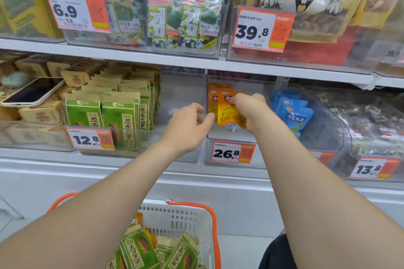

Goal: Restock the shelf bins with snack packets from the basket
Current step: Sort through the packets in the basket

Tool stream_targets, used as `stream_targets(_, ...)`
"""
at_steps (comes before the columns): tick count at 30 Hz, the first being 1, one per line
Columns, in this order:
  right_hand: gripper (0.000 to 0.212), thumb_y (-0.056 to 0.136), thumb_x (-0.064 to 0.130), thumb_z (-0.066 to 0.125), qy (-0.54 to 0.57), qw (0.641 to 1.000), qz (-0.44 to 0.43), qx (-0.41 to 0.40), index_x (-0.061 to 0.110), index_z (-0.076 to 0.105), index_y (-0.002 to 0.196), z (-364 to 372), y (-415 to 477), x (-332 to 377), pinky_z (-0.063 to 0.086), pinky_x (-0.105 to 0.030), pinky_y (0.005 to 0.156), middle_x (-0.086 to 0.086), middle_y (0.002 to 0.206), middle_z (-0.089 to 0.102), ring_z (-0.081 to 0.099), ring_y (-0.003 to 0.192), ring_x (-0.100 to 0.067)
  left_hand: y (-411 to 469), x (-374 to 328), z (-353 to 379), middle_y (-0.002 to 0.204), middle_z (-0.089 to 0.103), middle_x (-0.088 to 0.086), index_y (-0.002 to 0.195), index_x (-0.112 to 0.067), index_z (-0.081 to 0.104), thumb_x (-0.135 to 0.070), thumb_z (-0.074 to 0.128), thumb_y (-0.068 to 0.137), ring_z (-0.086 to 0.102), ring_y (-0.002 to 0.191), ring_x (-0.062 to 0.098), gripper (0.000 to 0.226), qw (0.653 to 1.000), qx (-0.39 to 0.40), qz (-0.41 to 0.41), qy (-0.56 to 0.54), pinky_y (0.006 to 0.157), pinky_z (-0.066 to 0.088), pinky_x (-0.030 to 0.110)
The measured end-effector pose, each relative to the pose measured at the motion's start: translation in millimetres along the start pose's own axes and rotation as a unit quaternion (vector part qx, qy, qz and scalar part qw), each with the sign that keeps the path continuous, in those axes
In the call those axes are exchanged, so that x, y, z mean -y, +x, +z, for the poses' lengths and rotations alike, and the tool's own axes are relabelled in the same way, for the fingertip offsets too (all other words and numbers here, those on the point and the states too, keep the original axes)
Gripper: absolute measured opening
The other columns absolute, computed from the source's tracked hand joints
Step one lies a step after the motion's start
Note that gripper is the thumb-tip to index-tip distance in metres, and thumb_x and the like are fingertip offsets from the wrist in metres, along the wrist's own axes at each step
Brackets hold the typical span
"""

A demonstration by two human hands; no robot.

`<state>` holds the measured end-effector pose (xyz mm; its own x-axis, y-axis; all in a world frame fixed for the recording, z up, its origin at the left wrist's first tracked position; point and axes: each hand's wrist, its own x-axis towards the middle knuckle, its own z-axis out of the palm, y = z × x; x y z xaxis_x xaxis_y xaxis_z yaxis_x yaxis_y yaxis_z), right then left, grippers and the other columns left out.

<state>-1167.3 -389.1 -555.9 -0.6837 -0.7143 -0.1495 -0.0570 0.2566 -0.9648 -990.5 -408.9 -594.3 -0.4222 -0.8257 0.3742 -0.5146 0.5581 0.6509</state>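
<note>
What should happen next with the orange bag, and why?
Probably set the orange packet down beside the other orange packets and let go. The right grip holds it by the top, inside the clear bin above the 26.8 tag, where matching packets stand. The left grip is open near the bin's left wall.

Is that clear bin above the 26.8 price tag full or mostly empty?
Mostly empty: the bin holds only a few orange packets, one gripped by the right hand, with bare space around them.
</note>
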Motion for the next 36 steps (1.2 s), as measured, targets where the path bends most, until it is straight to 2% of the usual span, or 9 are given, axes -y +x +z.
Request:
stream_targets(5, 0.026, 0.089, 0.016, 0.074, -0.06, 0.997, -0.027, -0.04, 0.022, 0.049, 0.085, 11.4, 19.3, -11.1, 0.06, -0.047, 0.088, -0.008, 0.105, 0.067, 0.068, 0.096, -0.03, 6.6, 7.6, 4.5, 0.074, 0.072, -0.01, 0.122, -0.021, 0.071, -0.056, 0.052, 0.099, 0.066, 0.076, 0.016, 0.046, 0.999, -0.015, 0.001, 0.034, 0.08, 0.057, 0.037)
stream_targets(10, 0.012, 0.09, 0.014, 0.067, -0.107, 0.993, -0.034, -0.034, 0.02, 0.061, 0.099, 25.3, 31.6, -13.3, 0.059, -0.043, 0.089, -0.008, 0.108, 0.07, 0.069, 0.1, -0.031, 7.7, 8.3, 8.2, 0.072, 0.072, -0.005, 0.118, -0.019, 0.071, -0.052, 0.052, 0.099, 0.066, 0.082, 0.022, 0.043, 0.995, -0.039, 0.035, 0.081, 0.065, 0.049, 0.033)
stream_targets(15, 0.014, 0.099, 0.011, 0.061, -0.131, 0.99, -0.045, -0.008, 0.02, 0.052, 0.105, 35.8, 44.5, -14.2, 0.052, -0.039, 0.081, -0.006, 0.103, 0.064, 0.063, 0.098, -0.028, 10.8, 14.7, 11.0, 0.062, 0.066, -0.005, 0.115, -0.02, 0.068, -0.055, 0.05, 0.098, 0.064, 0.073, 0.019, 0.043, 0.996, -0.032, 0.036, 0.071, 0.065, 0.054, 0.039)
stream_targets(19, 0.016, 0.093, 0.011, 0.065, -0.194, 0.98, -0.031, 0.012, 0.017, 0.055, 0.104, 42.3, 45.8, -15.7, 0.057, -0.044, 0.096, -0.008, 0.105, 0.065, 0.067, 0.107, -0.03, 10.8, 16.6, 11.5, 0.064, 0.066, -0.004, 0.116, -0.022, 0.064, -0.056, 0.049, 0.098, 0.065, 0.071, 0.019, 0.042, 0.997, -0.028, 0.032, 0.072, 0.063, 0.056, 0.041)
stream_targets(21, 0.063, 0.086, 0.024, 0.066, -0.279, 0.96, 0.005, 0.019, 0.009, 0.044, 0.143, 50.2, 96.0, -34.3, 0.053, -0.048, 0.103, -0.012, 0.134, 0.059, 0.06, 0.122, -0.032, 10.9, 16.5, 11.9, 0.065, 0.066, -0.004, 0.116, -0.022, 0.063, -0.055, 0.049, 0.099, 0.065, 0.071, 0.018, 0.04, 0.996, -0.027, 0.031, 0.076, 0.061, 0.055, 0.039)
stream_targets(23, 0.086, 0.074, 0.036, 0.064, -0.34, 0.939, 0.023, 0.042, 0.015, 0.038, 0.153, 58.3, 147.5, -54.1, 0.051, -0.05, 0.104, -0.01, 0.151, 0.05, 0.058, 0.127, -0.033, 11.2, 16.2, 12.1, 0.066, 0.066, -0.005, 0.116, -0.022, 0.062, -0.055, 0.049, 0.099, 0.064, 0.072, 0.018, 0.039, 0.996, -0.03, 0.032, 0.083, 0.058, 0.051, 0.035)
stream_targets(28, 0.006, 0.099, 0.023, 0.063, -0.265, 0.958, 0.008, 0.112, 0.017, 0.064, 0.097, 55.1, 54.4, -18.0, 0.054, -0.049, 0.103, -0.01, 0.112, 0.069, 0.067, 0.108, -0.03, 10.7, 18.5, 13.5, 0.064, 0.065, -0.004, 0.117, -0.022, 0.062, -0.057, 0.046, 0.099, 0.064, 0.07, 0.02, 0.042, 0.996, -0.027, 0.035, 0.079, 0.062, 0.055, 0.04)
stream_targets(32, 0.007, 0.096, 0.012, 0.063, -0.129, 0.987, 0.034, 0.094, 0.016, 0.058, 0.094, 57.6, 63.1, -23.2, 0.058, -0.048, 0.098, -0.011, 0.117, 0.065, 0.067, 0.108, -0.029, 10.7, 20.6, 14.2, 0.065, 0.065, -0.003, 0.12, -0.023, 0.062, -0.059, 0.045, 0.099, 0.064, 0.072, 0.021, 0.045, 0.996, -0.025, 0.039, 0.079, 0.065, 0.056, 0.042)
stream_targets(36, 0.005, 0.097, 0.011, 0.057, -0.182, 0.977, 0.043, 0.103, 0.012, 0.061, 0.098, 59.2, 69.1, -27.6, 0.058, -0.05, 0.097, -0.015, 0.109, 0.066, 0.069, 0.104, -0.033, 10.5, 23.1, 12.2, 0.065, 0.065, -0.004, 0.123, -0.024, 0.061, -0.063, 0.041, 0.1, 0.064, 0.075, 0.021, 0.05, 0.996, -0.009, 0.044, 0.075, 0.069, 0.056, 0.042)
